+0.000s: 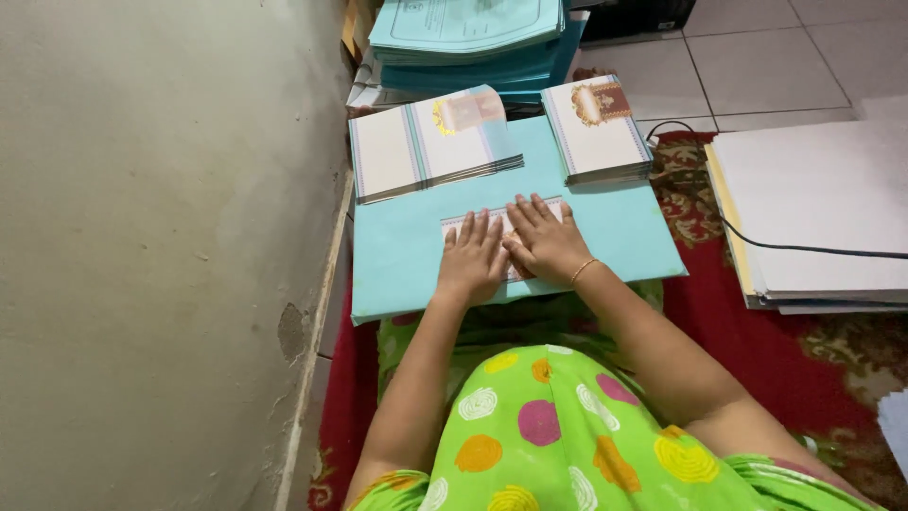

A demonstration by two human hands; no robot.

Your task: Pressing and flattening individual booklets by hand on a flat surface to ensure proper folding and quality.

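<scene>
A big light blue board [407, 255] lies across the person's lap, over the red carpet [757, 331]. On its far side sit two stacks of cards [430, 142], one on the left and one on the right [598, 131]. They lean a bit, and I think a bump of the board could make them slide off. No boxes or tubs show here. The left hand [470, 260] and right hand [546, 241] lie flat, fingers spread, pressing one small card [473, 220] down, not gripping it.

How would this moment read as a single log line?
left hand: flat on folded card | right hand: flat on it, overlapping left | card on light blue board | card stacks behind
</scene>
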